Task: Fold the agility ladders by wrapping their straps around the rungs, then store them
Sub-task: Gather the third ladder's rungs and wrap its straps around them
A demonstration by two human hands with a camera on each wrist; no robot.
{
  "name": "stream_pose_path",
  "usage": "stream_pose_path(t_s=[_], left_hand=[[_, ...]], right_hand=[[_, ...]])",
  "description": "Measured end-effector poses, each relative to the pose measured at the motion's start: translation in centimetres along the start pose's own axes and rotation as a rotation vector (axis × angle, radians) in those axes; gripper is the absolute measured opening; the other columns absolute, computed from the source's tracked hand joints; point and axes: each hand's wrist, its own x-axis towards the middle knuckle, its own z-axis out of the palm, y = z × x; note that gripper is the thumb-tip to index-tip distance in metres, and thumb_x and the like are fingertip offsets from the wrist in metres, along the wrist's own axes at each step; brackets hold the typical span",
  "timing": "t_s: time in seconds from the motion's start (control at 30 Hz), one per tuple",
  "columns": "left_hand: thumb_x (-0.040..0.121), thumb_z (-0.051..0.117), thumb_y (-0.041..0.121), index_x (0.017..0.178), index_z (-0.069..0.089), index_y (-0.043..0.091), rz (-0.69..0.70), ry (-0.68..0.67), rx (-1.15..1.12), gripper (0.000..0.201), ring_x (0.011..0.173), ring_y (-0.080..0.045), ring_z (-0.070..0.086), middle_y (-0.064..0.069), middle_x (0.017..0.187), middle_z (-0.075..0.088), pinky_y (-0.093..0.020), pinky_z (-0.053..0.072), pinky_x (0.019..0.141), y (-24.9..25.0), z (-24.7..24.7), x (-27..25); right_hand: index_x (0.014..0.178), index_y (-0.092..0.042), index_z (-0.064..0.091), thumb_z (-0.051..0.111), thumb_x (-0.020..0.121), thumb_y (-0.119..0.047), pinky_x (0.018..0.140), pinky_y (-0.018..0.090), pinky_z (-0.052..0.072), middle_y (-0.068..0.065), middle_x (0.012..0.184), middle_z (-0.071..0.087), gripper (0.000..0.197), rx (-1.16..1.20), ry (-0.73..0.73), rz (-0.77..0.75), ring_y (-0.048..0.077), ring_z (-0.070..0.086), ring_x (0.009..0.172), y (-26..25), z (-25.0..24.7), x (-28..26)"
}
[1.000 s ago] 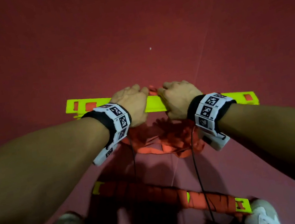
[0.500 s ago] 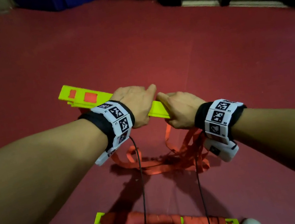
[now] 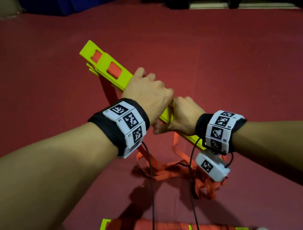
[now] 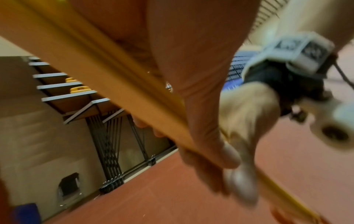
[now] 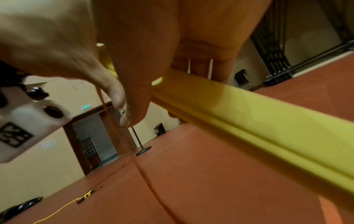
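Ahead, I see bare red floor (image 3: pixel 218 62) beyond the rungs' far end.
Left hand (image 3: pixel 149 97) and right hand (image 3: pixel 183 117) both wrap the stacked yellow rungs (image 3: pixel 110 69); orange straps (image 3: pixel 168 170) dangle.

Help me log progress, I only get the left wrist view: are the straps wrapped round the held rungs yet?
Observer: No. In the head view the orange straps hang loose from the yellow rungs and pile on the red floor.
Operator: Is another ladder around?
Observer: Yes, a wrapped bundle lies on the floor close in front of the person.
Operator: How is the stack pointing?
Observer: Its far end tilts up and away. The left hand grips it above the right hand.
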Motion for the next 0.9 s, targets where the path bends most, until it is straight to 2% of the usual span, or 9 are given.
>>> stream_pose_path(t_s=[0.1,0.17,0.33,0.43,0.5,0.6,0.67,0.77,0.9], left_hand=[[0.082,0.069,0.051,0.118,0.056,0.024,-0.02,0.09,-0.026,0.048,0.118,-0.03,0.053,-0.001,0.113,0.065,-0.046,0.026,0.113,-0.2,0.0,0.3],[0.079,0.068,0.06,0.119,0.058,0.022,-0.051,0.204,-0.038,0.056,0.119,-0.031,0.053,-0.003,0.111,0.067,-0.049,0.019,0.118,-0.7,-0.2,0.3],[0.078,0.064,0.069,0.113,0.068,0.02,-0.224,0.516,-0.126,0.06,0.127,-0.03,0.049,-0.004,0.113,0.066,-0.054,0.008,0.12,-2.5,0.3,-0.3],[0.075,0.072,0.062,0.113,0.066,0.024,-0.351,0.576,-0.332,0.055,0.129,-0.031,0.046,-0.003,0.13,0.057,-0.054,0.026,0.114,-3.1,0.8,-0.7],[0.071,0.082,0.053,0.118,0.064,0.023,-0.386,0.604,-0.666,0.058,0.121,-0.029,0.049,-0.005,0.135,0.05,-0.042,0.04,0.105,-3.3,1.1,-0.8],[0.07,0.089,0.039,0.128,0.057,0.021,-0.357,0.548,-1.015,0.069,0.114,-0.017,0.053,-0.001,0.13,0.049,-0.024,0.04,0.099,-3.5,1.5,-0.8],[0.07,0.091,0.033,0.135,0.046,0.025,-0.297,0.471,-1.156,0.08,0.107,-0.014,0.059,0.006,0.125,0.056,-0.027,0.046,0.096,-3.5,1.9,-0.8],[0.07,0.09,0.019,0.14,0.031,0.036,-0.227,0.433,-1.342,0.093,0.102,-0.014,0.068,0.008,0.125,0.06,-0.044,0.058,0.09,-3.4,2.3,-1.1],[0.069,0.09,0.006,0.133,0.043,0.036,-0.184,0.45,-1.465,0.085,0.099,-0.013,0.07,0.0,0.117,0.068,-0.042,0.06,0.089,-3.3,2.5,-1.1]], right_hand=[[0.069,-0.025,0.047,0.086,0.061,-0.059,0.065,0.033,0.039,-0.001,0.073,0.06,0.052,0.073,0.007,0.073,0.029,0.056,0.081,0.4,-0.1,-0.2],[0.071,-0.023,0.052,0.086,0.062,-0.058,0.063,0.035,0.035,-0.004,0.064,0.054,0.049,0.104,0.006,0.081,0.028,0.054,0.076,0.8,0.0,-0.3],[0.08,-0.013,0.061,0.085,0.058,-0.063,0.073,0.04,0.051,0.006,0.076,0.072,0.06,0.223,-0.011,0.059,0.028,0.065,0.078,2.4,1.5,-0.5],[0.082,-0.01,0.06,0.086,0.058,-0.062,0.072,0.04,0.053,0.009,0.079,0.072,0.063,0.258,-0.039,0.07,0.028,0.066,0.077,3.5,2.5,-1.0],[0.081,-0.011,0.06,0.088,0.06,-0.059,0.07,0.038,0.051,0.008,0.078,0.071,0.059,0.283,-0.063,0.09,0.027,0.065,0.075,4.2,2.9,-1.3],[0.074,-0.021,0.061,0.09,0.063,-0.05,0.064,0.03,0.048,-0.005,0.07,0.07,0.043,0.36,-0.102,0.106,0.011,0.065,0.065,5.1,3.1,-1.6],[0.073,-0.027,0.062,0.091,0.065,-0.044,0.064,0.026,0.047,-0.016,0.067,0.069,0.034,0.414,-0.135,0.09,-0.001,0.063,0.063,5.3,3.2,-1.5],[0.076,-0.028,0.064,0.09,0.068,-0.04,0.067,0.026,0.046,-0.019,0.065,0.067,0.029,0.461,-0.175,0.068,-0.002,0.062,0.062,5.4,3.3,-1.2],[0.088,-0.023,0.068,0.086,0.072,-0.043,0.068,0.024,0.049,-0.015,0.071,0.067,0.031,0.436,-0.23,0.018,-0.001,0.063,0.067,4.5,2.6,-1.1]])
